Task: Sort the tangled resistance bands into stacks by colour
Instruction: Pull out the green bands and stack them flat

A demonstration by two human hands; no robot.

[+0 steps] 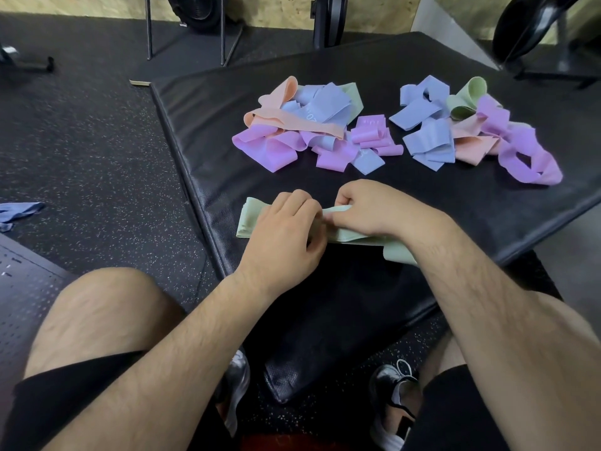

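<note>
A pale green band (252,216) lies flattened on the near part of the black mat (201,102). My left hand (286,229) rests on its middle with fingers curled onto the fabric. My right hand (370,208) pinches a fold of the same green band between thumb and fingers. Beyond them sit two tangled heaps: a left heap (302,125) of peach, blue, purple, pink and green bands, and a right heap (471,128) of blue, green, peach and purple bands.
A blue band (19,211) lies on the speckled rubber floor at the left. My knees and shoes are below the mat's near edge. Metal stand legs (224,30) and black gym gear (527,24) stand beyond the mat.
</note>
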